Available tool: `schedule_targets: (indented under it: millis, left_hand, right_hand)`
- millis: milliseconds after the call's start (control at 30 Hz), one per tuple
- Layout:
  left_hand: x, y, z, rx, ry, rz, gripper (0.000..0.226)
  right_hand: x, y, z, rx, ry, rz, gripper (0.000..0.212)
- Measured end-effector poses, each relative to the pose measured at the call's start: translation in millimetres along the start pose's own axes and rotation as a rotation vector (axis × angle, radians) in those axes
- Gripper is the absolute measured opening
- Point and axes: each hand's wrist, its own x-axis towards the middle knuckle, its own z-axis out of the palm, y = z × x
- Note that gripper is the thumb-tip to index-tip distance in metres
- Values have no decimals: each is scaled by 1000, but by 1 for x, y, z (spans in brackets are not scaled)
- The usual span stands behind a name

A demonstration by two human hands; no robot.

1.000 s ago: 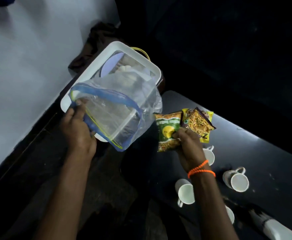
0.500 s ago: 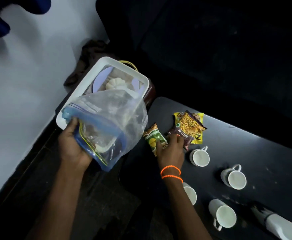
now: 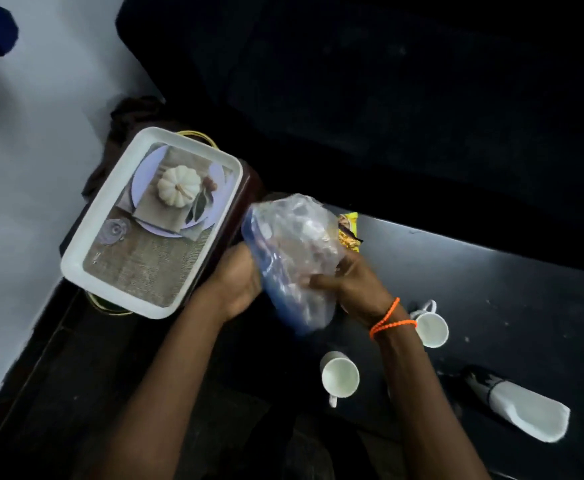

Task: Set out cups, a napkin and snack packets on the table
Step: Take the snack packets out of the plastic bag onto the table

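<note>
A clear plastic zip bag [image 3: 294,251] with a blue seal is crumpled between both hands above the near-left end of the dark table [image 3: 491,278]. My left hand [image 3: 235,275] grips its left side and my right hand [image 3: 349,282], with orange bracelets at the wrist, grips its right side. Behind the bag, a yellow snack packet [image 3: 349,230] lies on the table, mostly hidden. One white cup [image 3: 339,377] stands near my right forearm and another white cup [image 3: 430,327] just right of my wrist.
A white tray [image 3: 110,216] with a printed pumpkin picture sits on a dark stand to the left. A white roll-shaped object [image 3: 526,410] lies at the table's near right. A pale wall runs along the left; dark furniture fills the back.
My right hand left the snack packets on the table and came to the bag. Both hands brought the bag right, off the tray, and crumpled it. The camera view shifted.
</note>
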Motion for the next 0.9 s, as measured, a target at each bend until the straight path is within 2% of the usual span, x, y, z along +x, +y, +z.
schedule_targets:
  millis: [67,133,167,200,267,333,367,400,433,467,533,600,633,700,733,800,833,900]
  left_hand:
    - [8,11,10,253,60,143,26]
    - [17,20,18,273,119,192,19]
    - [18,22,24,226,61,153,20]
    - [20,22,34,172,-77,87,29]
    - [21,13,60,174,-415,-26,50]
    - [19,0,98,339,-581,-27,61]
    - [19,-5,118,451,-604,20,64]
    - [20,-12,137,565,-620,85,63]
    - [22,-21,156,670,-628,150,57]
    - [25,-31,173,767,-627,229,49]
    - [26,-52,207,923,-544,423,31]
    - [28,-72,236,1021,-299,595,23]
    - [29,-80,248,1027,-154,640,23]
    - [26,-93,270,977,41,703,23]
    - [22,-99,283,953,57,715,24]
    - [8,-116,311,897,-32,652,20]
    - [1,-121,322,823,-105,546,15]
    - [-5,-124,333,560,-342,168,20]
  right_hand:
    - [-10,-5,-27,44,193,-12,35]
    - [-23,-10,-53,284,214,27,36]
    - [-31,-13,-63,354,167,48,36]
    - [-37,-16,-72,344,119,69,36]
    - [-41,-21,-83,158,91,100,32]
    - [-45,-22,-90,99,221,110,21]
    - [-50,-24,-94,161,350,109,11]
    - [-56,-23,-102,312,493,120,15]
    - [-65,-22,-110,503,602,132,21]
    - [-76,-21,-119,660,640,127,20]
    - [-100,-19,-134,806,601,77,32]
    - [-120,-17,-154,892,558,-4,43]
    - [-132,-16,-162,906,555,-21,40]
    - [-158,-12,-180,736,591,-46,40]
    - [-169,-10,-188,587,577,-67,47]
    - [-183,-5,-201,278,570,-123,66]
    - [-187,-5,-209,138,607,-132,67]
    - [-197,-5,-230,6,793,-112,46]
